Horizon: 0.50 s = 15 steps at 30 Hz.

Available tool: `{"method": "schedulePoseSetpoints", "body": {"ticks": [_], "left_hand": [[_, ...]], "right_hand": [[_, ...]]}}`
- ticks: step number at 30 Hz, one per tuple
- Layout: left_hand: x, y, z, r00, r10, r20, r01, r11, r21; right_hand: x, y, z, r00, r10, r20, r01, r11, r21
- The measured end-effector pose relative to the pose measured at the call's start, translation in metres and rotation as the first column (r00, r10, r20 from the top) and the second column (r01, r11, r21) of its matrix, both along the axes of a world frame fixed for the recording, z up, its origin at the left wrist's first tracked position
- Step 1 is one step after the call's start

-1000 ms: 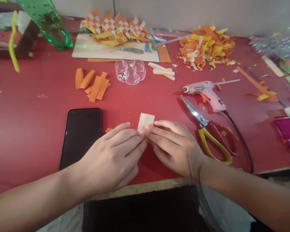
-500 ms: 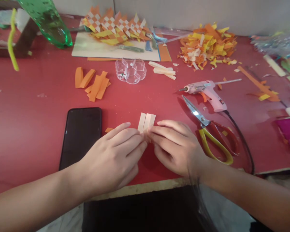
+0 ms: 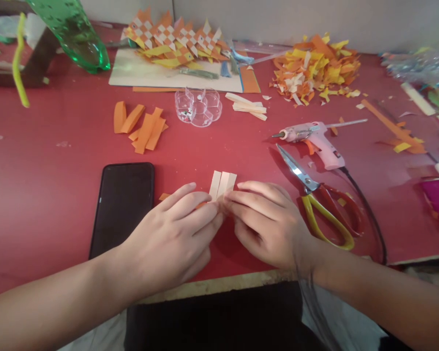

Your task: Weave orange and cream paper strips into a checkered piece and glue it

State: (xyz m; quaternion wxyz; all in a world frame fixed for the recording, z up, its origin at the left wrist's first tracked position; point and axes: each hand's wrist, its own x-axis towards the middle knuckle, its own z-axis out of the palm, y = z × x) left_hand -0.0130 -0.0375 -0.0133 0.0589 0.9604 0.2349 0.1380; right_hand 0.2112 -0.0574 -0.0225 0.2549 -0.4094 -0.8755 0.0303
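Cream paper strips (image 3: 222,184) stand up side by side between my hands, their lower ends hidden behind my fingers. My left hand (image 3: 175,234) pinches them from the left, and a bit of orange paper (image 3: 201,204) shows between its fingers. From the other side my right hand (image 3: 267,222) is closed on the same strips, its fingertips close to those of the left. To the left lies a black phone (image 3: 124,207), partly behind my left wrist. Scissors (image 3: 314,200) with red and yellow handles rest just right of my right hand.
A pink glue gun (image 3: 316,139) lies beyond the scissors, its cord trailing to the front edge. Folded orange strips (image 3: 146,129), a clear compartment tray (image 3: 198,109) and cream strips (image 3: 247,106) lie ahead. Farther back are woven paper fish (image 3: 175,39), paper scraps (image 3: 316,68) and a green bottle (image 3: 75,39).
My left fingers have shifted slightly, and orange paper now shows between them. Both hands keep hold of the cream strips in nearly the same place.
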Motion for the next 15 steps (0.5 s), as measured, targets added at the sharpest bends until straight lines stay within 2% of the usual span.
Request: {"method": "schedulePoseSetpoints", "body": {"ticks": [10,15], "left_hand": [[0.0007,-0.0016,0.0,0.999,0.034,0.033,-0.036,0.998,0.052],[-0.0027,-0.0007,0.0006,0.998,0.01,0.056,-0.01,1.0,0.01]], "right_hand": [[0.0003,-0.0008,-0.0021,0.999,0.031,-0.034,-0.031,1.0,-0.001],[0.0031,0.0018,0.0006,0.995,-0.002,-0.101,-0.003,0.999,-0.044]]}}
